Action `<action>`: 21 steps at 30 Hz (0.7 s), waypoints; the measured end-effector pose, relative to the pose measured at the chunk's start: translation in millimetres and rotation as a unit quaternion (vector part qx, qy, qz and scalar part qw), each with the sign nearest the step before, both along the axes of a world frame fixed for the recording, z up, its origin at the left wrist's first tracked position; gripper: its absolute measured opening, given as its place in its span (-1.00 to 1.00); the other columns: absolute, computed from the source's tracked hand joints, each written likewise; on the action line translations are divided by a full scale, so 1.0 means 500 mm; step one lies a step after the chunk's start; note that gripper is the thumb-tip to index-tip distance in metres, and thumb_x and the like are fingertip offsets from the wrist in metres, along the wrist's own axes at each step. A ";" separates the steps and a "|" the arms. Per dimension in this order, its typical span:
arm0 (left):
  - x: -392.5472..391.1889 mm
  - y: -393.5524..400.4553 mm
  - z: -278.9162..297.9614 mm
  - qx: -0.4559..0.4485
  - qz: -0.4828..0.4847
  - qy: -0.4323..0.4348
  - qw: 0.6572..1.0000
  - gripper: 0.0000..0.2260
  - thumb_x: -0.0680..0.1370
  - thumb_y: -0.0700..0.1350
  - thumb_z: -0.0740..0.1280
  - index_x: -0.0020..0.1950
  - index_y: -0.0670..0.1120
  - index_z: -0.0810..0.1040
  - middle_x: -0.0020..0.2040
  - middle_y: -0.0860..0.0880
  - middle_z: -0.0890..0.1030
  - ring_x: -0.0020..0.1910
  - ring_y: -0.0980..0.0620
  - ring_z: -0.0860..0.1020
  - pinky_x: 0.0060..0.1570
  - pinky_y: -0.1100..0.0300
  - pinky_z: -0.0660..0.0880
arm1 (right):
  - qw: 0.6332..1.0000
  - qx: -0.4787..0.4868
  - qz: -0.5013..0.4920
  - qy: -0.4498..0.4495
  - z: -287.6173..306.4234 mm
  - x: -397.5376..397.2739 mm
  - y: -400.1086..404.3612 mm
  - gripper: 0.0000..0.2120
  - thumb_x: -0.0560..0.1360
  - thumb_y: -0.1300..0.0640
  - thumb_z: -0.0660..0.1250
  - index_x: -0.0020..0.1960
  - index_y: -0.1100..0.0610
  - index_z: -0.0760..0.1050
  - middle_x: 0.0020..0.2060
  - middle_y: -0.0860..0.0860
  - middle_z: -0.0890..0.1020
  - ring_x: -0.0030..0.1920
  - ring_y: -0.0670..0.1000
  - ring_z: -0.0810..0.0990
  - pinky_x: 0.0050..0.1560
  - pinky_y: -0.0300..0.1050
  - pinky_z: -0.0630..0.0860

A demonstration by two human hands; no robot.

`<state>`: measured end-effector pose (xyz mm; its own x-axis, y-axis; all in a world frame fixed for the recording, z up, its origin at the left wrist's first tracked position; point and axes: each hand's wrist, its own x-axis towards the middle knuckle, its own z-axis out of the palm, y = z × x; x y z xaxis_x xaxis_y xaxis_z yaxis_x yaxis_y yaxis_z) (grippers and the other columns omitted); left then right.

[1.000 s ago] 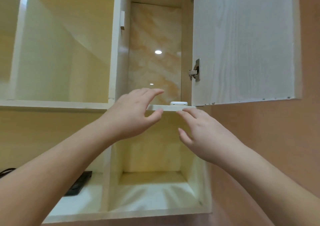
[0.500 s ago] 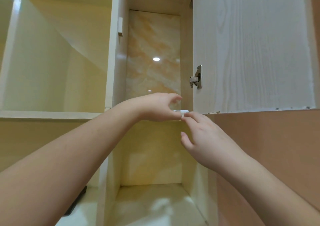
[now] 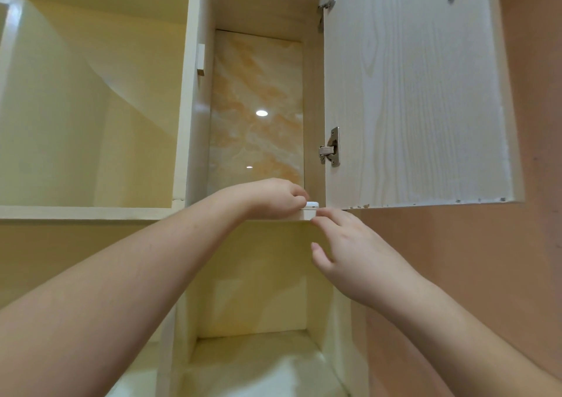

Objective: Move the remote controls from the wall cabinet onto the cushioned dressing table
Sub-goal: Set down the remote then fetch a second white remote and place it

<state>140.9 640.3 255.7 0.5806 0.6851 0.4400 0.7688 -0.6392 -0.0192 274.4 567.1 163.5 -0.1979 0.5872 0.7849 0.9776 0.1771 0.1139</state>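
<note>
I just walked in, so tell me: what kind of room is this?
Probably a home room with built-in storage: a wall cabinet with its door open, a marble-patterned back panel, and open cubbies alongside.

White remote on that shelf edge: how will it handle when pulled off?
Likely rigid: the white remote shows a flat, hard-looking end. Probably light, since the left hand works it by fingertips. Smooth casing at the shelf lip may slip.

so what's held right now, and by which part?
Left hand curls onto the white remote at its near end on the shelf edge; right hand holds nothing.
</note>
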 end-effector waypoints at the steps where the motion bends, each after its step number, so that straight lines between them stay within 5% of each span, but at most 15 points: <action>1: -0.004 0.000 -0.001 0.004 -0.003 -0.001 1.000 -0.61 0.61 -0.07 0.04 0.41 0.05 0.40 0.40 0.00 0.44 0.33 -0.02 0.40 0.29 0.08 0.34 | 1.000 0.000 -0.001 0.006 -0.002 0.003 -0.001 -0.63 0.59 -0.01 0.08 0.32 0.11 0.35 0.34 -0.04 0.35 0.35 -0.04 0.29 0.31 -0.17 0.27; 7: -0.028 0.006 -0.020 0.048 -0.057 -0.054 0.996 -0.58 0.60 0.05 0.18 0.46 0.06 0.31 0.26 0.06 0.53 0.04 0.08 0.48 -0.10 0.28 0.40 | 0.998 -0.001 0.000 0.064 0.001 0.008 -0.006 -0.66 0.59 0.04 0.09 0.32 0.11 0.37 0.31 -0.04 0.39 0.30 -0.01 0.37 0.21 -0.14 0.34; 11: -0.039 0.007 -0.039 0.140 -0.059 -0.037 0.988 -0.59 0.53 0.12 0.31 0.36 0.04 0.46 0.18 0.01 0.50 0.10 0.03 0.49 0.10 0.15 0.43 | 0.995 0.010 0.016 0.101 0.008 0.008 0.002 -0.66 0.59 0.07 0.10 0.33 0.08 0.39 0.30 -0.06 0.41 0.23 -0.01 0.43 0.12 -0.13 0.38; 15: -0.055 0.005 -0.049 0.196 -0.096 -0.087 0.972 -0.77 0.51 -0.04 0.38 0.16 0.05 0.61 0.01 0.05 0.55 -0.04 0.03 0.54 -0.03 0.19 0.45 | 0.989 0.019 0.031 0.141 0.010 0.004 0.009 -0.66 0.59 0.09 0.10 0.33 0.04 0.41 0.26 -0.09 0.44 0.21 -0.02 0.45 0.02 -0.18 0.34; 21: -0.085 -0.010 -0.045 0.263 -0.115 -0.128 0.949 -0.82 0.55 -0.13 0.33 0.11 -0.01 0.64 -0.04 0.03 0.62 -0.12 0.06 0.50 -0.10 0.14 0.45 | 0.967 0.018 0.079 0.240 0.011 -0.011 0.016 -0.70 0.56 0.10 0.12 0.22 0.00 0.50 0.11 -0.06 0.55 0.07 -0.05 0.51 0.03 -0.10 0.47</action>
